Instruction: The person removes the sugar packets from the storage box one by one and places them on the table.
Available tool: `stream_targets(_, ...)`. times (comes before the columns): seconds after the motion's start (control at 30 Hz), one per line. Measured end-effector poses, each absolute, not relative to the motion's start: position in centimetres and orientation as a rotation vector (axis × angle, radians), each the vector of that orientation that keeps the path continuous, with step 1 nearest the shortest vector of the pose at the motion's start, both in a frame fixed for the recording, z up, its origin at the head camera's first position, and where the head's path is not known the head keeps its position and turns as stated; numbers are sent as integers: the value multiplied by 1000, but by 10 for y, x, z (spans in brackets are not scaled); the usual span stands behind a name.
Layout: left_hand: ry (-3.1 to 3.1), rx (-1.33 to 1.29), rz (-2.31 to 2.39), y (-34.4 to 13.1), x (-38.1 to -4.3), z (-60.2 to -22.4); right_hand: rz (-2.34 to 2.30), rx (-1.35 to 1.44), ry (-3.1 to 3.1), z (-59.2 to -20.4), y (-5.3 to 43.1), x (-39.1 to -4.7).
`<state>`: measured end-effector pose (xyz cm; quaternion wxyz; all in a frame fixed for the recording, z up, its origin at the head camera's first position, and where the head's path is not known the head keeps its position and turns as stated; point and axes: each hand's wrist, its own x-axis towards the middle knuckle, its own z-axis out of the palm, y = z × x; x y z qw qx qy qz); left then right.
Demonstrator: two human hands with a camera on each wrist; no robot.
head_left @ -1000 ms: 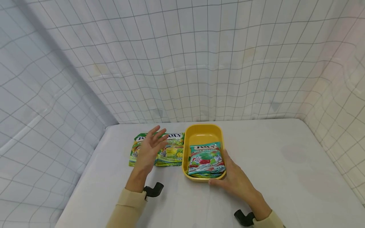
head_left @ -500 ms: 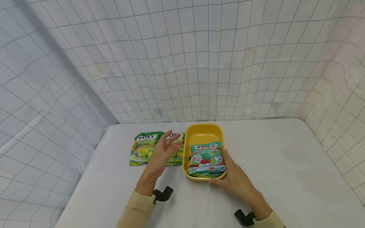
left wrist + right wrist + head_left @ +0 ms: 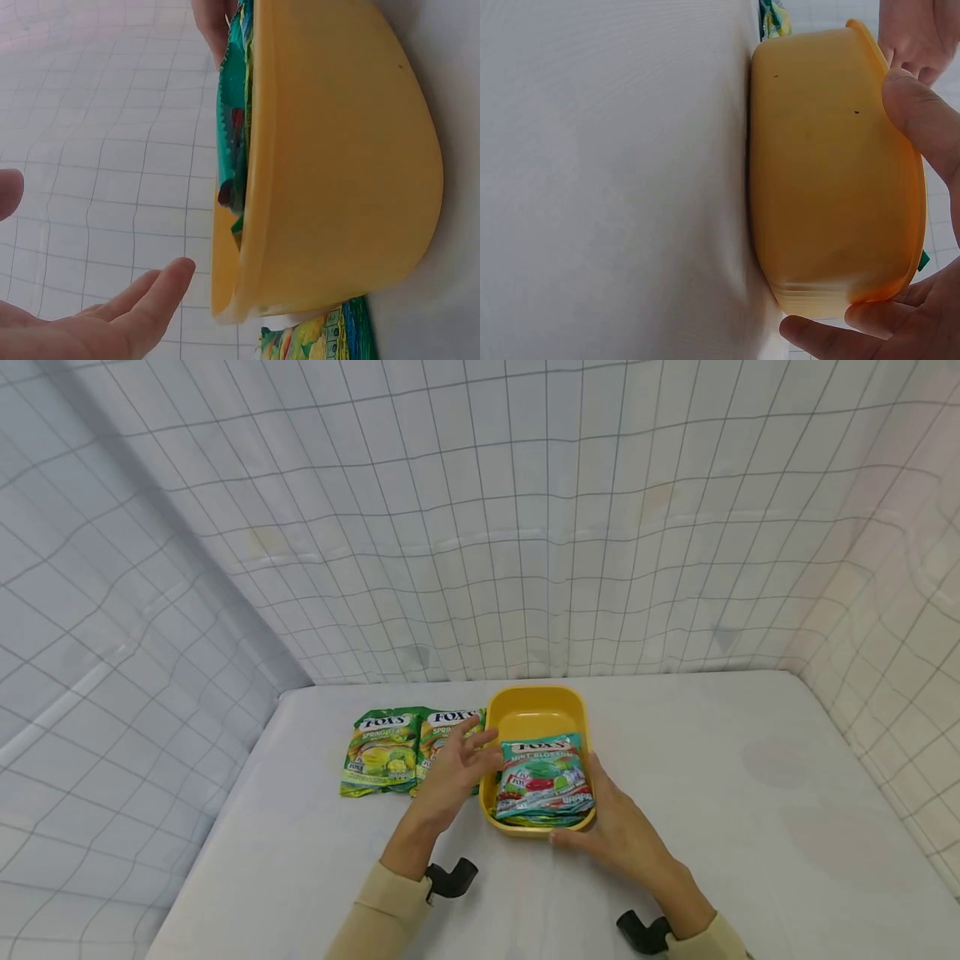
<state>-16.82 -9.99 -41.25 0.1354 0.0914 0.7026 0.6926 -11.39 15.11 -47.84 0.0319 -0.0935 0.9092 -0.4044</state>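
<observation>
Head view: the tub (image 3: 534,720) is standing near the far edge of the desk (image 3: 712,793), the mint bag (image 3: 543,781) lying in its near end; two green bags (image 3: 380,756) are lying to its left. The left hand (image 3: 447,777) is hovering at the tub's left rim, released; the right hand (image 3: 622,831) is grasping its near right corner.

Left wrist view: the left hand's fingers are hanging loose, apart from the tub.

Right wrist view: the right thumb is pressing the rim.

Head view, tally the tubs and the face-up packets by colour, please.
Yellow tub: 1
Green packets beside it: 2
Teal packet inside it: 1
Total: 4, leaving out whatever the green-yellow edges under the teal one belong to, too hidden to count.
</observation>
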Motion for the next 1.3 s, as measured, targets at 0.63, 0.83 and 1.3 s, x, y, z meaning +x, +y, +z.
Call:
stream_targets(0.63,2126,172,1800,-79,-171,-426,-1262,-311,2810,-480,152,-115)
stream_targets(0.83,2126,174,1763,-72,-172,-431,-1266,-321,2811,-480,152,-115)
stream_targets(1.3,2153,153,1709,-63,-175,-442,-1247,-320,2812,-479,153,-113)
